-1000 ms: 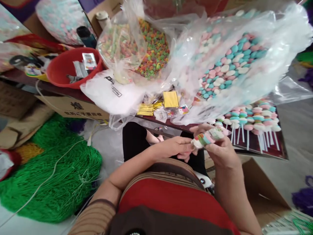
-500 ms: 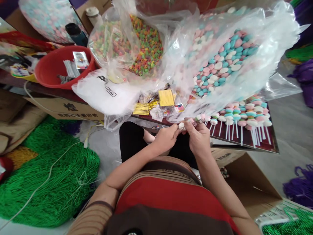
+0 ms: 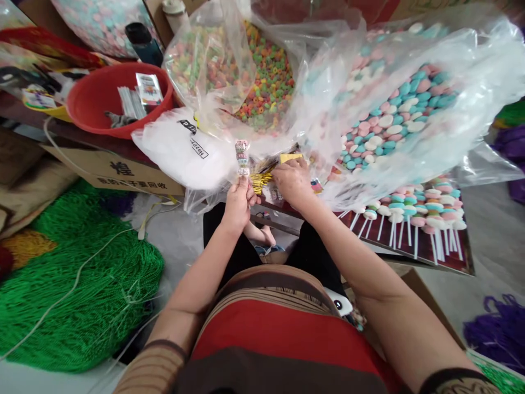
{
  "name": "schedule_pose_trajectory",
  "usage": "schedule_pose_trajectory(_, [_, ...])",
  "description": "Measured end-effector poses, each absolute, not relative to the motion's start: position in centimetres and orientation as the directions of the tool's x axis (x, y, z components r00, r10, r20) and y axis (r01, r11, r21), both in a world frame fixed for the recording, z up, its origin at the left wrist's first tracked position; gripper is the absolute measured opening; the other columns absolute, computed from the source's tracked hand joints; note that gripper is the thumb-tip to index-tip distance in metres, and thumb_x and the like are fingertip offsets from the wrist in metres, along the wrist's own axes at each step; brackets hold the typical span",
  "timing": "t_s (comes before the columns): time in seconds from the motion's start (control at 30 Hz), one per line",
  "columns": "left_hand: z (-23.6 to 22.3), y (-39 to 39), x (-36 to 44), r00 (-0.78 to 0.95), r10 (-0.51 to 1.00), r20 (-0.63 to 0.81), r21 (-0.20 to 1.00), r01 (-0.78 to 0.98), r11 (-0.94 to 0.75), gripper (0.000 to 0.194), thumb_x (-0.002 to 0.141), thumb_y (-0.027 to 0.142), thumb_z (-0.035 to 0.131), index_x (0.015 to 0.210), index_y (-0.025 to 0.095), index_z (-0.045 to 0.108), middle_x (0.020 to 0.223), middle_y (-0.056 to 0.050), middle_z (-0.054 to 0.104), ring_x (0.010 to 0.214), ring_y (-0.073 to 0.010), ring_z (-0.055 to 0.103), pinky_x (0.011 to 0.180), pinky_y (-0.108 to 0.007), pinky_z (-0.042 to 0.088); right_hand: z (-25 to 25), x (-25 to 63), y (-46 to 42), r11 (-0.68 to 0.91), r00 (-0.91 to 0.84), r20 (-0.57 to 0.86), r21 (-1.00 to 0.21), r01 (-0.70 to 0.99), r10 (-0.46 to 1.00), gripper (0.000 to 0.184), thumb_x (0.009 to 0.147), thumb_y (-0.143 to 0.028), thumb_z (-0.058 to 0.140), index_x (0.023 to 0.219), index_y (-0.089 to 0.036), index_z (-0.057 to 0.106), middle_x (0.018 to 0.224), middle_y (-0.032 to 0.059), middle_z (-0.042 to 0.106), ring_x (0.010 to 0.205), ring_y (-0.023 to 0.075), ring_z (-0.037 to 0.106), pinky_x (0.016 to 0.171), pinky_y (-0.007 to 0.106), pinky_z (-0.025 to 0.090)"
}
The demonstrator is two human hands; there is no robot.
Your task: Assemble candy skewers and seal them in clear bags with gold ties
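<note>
My left hand (image 3: 239, 202) is closed around the lower end of a wrapped candy skewer (image 3: 241, 157), held upright. Its stacked sweets sit in a clear printed bag, and the stick is hidden by my fingers. Over the table edge, my right hand (image 3: 292, 180) is bent down with its fingertips pinched at the loose gold twist ties (image 3: 260, 182). A yellow bundle of ties (image 3: 290, 157) lies partly behind that hand. Several unwrapped candy skewers (image 3: 404, 205) rest at the right, their white sticks pointing toward me.
Large clear bags hold ring-shaped sweets (image 3: 268, 82) and pastel marshmallows (image 3: 394, 117). White printed bags (image 3: 184, 150) lie left of my hands, beside a red basin (image 3: 92, 101) with white sticks. Green cord (image 3: 77, 284) covers the floor at left; purple cord (image 3: 496, 331) lies at right.
My hands have come apart. The left has moved left and raised the candy skewer upright in its bag; the right has let go of it and reached to the gold twist ties.
</note>
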State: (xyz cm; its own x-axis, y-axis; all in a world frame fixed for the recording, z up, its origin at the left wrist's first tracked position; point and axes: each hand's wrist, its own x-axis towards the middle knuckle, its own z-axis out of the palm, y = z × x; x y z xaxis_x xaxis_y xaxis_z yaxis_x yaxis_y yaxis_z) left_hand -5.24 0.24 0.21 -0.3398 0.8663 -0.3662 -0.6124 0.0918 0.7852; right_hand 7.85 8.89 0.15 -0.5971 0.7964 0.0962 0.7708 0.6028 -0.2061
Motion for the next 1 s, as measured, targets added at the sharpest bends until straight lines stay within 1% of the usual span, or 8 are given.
schedule_pose_trajectory(0.1, [-0.7, 0.6, -5.5, -0.33, 0.861, -0.386, 0.774, -0.624, 0.108, 0.036, 0.1, 0.041, 0.06, 0.074, 0.02, 0.05, 0.043, 0.013, 0.031, 0.034, -0.004, 0.03, 0.044, -0.018, 0.038, -0.5, 7.3, 9.7, 0.63, -0.625, 0.082, -0.06, 0.774, 0.776, 0.033, 0.097, -0.012, 0.047, 0.096, -0.017, 0.08, 0.099, 0.0147, 0.076, 0.106, 0.032, 0.057, 0.106, 0.054, 0.032])
schedule_pose_trajectory(0.23, [-1.2, 0.9, -5.7, -0.322, 0.86, -0.395, 0.764, -0.635, 0.114, 0.034, 0.1, 0.04, 0.061, 0.075, 0.02, 0.05, 0.043, 0.013, 0.032, 0.033, -0.0043, 0.032, 0.043, -0.018, 0.038, -0.6, 7.3, 10.2, 0.637, -0.635, 0.065, -0.027, 0.77, 0.77, 0.034, 0.097, -0.011, 0.046, 0.096, -0.016, 0.08, 0.099, 0.0149, 0.076, 0.107, 0.0316, 0.057, 0.109, 0.055, 0.03])
schedule_pose_trajectory(0.37, [-1.4, 1.0, -5.7, -0.298, 0.855, -0.424, 0.751, -0.643, 0.148, 0.037, 0.094, 0.047, 0.068, 0.076, 0.021, 0.048, 0.046, 0.013, 0.032, 0.034, -0.0043, 0.032, 0.041, -0.018, 0.039, -0.5, 7.8, 11.0, 0.607, -0.599, 0.099, -0.174, 0.776, 0.795, 0.031, 0.095, -0.015, 0.051, 0.088, -0.019, 0.081, 0.095, 0.0114, 0.079, 0.102, 0.029, 0.062, 0.107, 0.05, 0.035])
schedule_pose_trajectory(0.53, [-1.9, 1.0, -5.8, -0.3, 0.866, -0.4, 0.771, -0.621, 0.141, 0.041, 0.09, 0.051, 0.071, 0.077, 0.021, 0.048, 0.047, 0.014, 0.034, 0.034, -0.0039, 0.032, 0.04, -0.018, 0.038, -0.9, 8.7, 11.3, 0.445, -0.469, 0.134, -0.611, 0.655, 0.873, 0.026, 0.089, -0.021, 0.057, 0.084, -0.022, 0.083, 0.087, 0.003, 0.081, 0.089, 0.0228, 0.07, 0.088, 0.035, 0.048])
schedule_pose_trajectory(0.6, [-2.0, 1.0, -5.8, -0.306, 0.871, -0.385, 0.782, -0.609, 0.132, 0.041, 0.09, 0.052, 0.071, 0.077, 0.021, 0.048, 0.046, 0.014, 0.034, 0.034, -0.004, 0.032, 0.04, -0.018, 0.037, -1.0, 8.9, 10.9, 0.332, -0.363, 0.119, -0.721, 0.608, 0.924, 0.024, 0.087, -0.024, 0.059, 0.087, -0.022, 0.083, 0.086, 0.002, 0.081, 0.085, 0.0221, 0.071, 0.082, 0.033, 0.05])
schedule_pose_trajectory(0.67, [-2.0, 1.1, -5.8, -0.309, 0.874, -0.375, 0.794, -0.594, 0.13, 0.04, 0.091, 0.051, 0.07, 0.078, 0.021, 0.048, 0.046, 0.014, 0.034, 0.034, -0.0039, 0.032, 0.04, -0.017, 0.037, -1.0, 9.2, 10.4, 0.254, -0.265, 0.103, -0.729, 0.636, 0.959, 0.024, 0.087, -0.026, 0.059, 0.086, -0.02, 0.083, 0.083, 0.0035, 0.08, 0.082, 0.0224, 0.07, 0.079, 0.033, 0.05])
schedule_pose_trajectory(0.87, [-1.7, 1.1, -5.7, -0.33, 0.862, -0.385, 0.806, -0.574, 0.141, 0.04, 0.092, 0.051, 0.069, 0.077, 0.021, 0.047, 0.046, 0.013, 0.036, 0.033, -0.0044, 0.033, 0.039, -0.019, 0.036, -0.4, 10.7, 9.6, 0.17, -0.133, 0.111, -0.48, 0.861, 0.985, 0.024, 0.086, -0.024, 0.054, 0.079, -0.017, 0.076, 0.084, 0.0141, 0.078, 0.081, 0.0277, 0.069, 0.077, 0.038, 0.049])
schedule_pose_trajectory(1.0, [-1.3, 0.9, -5.3, -0.365, 0.851, -0.377, 0.814, -0.569, 0.117, 0.039, 0.091, 0.051, 0.07, 0.077, 0.021, 0.048, 0.046, 0.014, 0.034, 0.033, -0.0045, 0.032, 0.039, -0.019, 0.034, -0.5, 12.2, 9.5, 0.076, 0.043, 0.139, -0.745, 0.662, 0.989, 0.018, 0.082, -0.028, 0.056, 0.073, -0.019, 0.07, 0.069, 0.0048, 0.07, 0.07, 0.0203, 0.063, 0.068, 0.031, 0.046])
